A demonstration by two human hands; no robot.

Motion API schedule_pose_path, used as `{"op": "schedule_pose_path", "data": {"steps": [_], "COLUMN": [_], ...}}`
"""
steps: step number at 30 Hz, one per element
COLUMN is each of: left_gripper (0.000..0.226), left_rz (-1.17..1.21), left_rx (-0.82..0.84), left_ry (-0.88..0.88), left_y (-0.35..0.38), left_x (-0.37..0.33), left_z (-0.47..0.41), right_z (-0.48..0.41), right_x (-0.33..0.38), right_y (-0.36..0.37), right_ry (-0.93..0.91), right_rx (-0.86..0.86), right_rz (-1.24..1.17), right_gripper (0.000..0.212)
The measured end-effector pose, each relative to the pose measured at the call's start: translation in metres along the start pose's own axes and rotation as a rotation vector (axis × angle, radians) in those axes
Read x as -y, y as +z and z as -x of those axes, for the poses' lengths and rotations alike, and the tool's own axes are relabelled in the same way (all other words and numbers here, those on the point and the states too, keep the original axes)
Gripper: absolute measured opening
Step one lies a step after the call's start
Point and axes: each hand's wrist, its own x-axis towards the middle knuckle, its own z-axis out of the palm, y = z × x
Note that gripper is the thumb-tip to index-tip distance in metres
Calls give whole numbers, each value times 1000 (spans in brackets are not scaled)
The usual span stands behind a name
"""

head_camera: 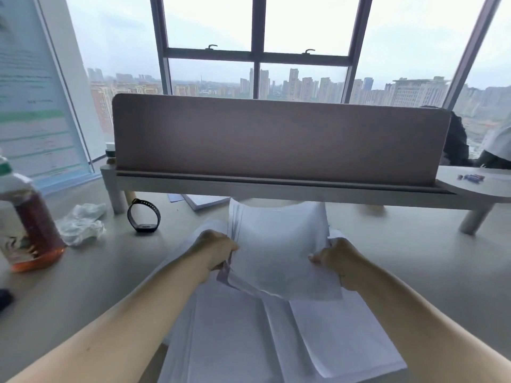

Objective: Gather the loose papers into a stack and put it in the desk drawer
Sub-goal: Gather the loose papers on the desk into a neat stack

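A bundle of white papers (pixel 276 244) stands nearly upright above the desk, its edges uneven. My left hand (pixel 217 248) grips its left edge and my right hand (pixel 336 259) grips its right edge. More loose white sheets (pixel 249 335) lie spread flat on the desk beneath my forearms, overlapping at different angles. Another thin pile of paper (pixel 206 201) lies further back under the raised shelf. No drawer is in view.
A raised shelf (pixel 276 186) with a brown divider panel (pixel 276 136) spans the desk behind the papers. A black smartwatch (pixel 143 215), crumpled plastic (pixel 81 223) and a tea bottle (pixel 26 225) sit at the left. Small items (pixel 471 177) lie on the shelf's right end.
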Motion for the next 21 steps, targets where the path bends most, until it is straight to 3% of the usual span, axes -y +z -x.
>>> {"op": "schedule_pose_path", "data": {"steps": [5,8,10,12,16,19,21], "left_gripper": [16,26,38,30,10,12,26], "left_rz": [73,165,169,278,501,391,233], "left_rx": [59,213,182,88,87,69,114], "left_ry": [67,-22,-54,-78,-215,-224,-193], "left_y": [3,21,37,47,60,64,69], "left_x": [2,10,17,17,8,7,9], "left_z": [45,80,93,103,107,100,95], "right_z": [31,51,64,74,81,78,76], "right_x": [-9,-30,-48,-65,-82,-78,-74], "right_y": [-61,-125,-159,-176,-175,-162,-152], "right_ry": [-41,-34,-10,10,13,-8,2], "right_rx": [-24,32,42,24,62,88,134], "right_rz": [-30,-21,-20,16,114,136,138], "right_gripper": [24,25,27,28,34,41,45]}}
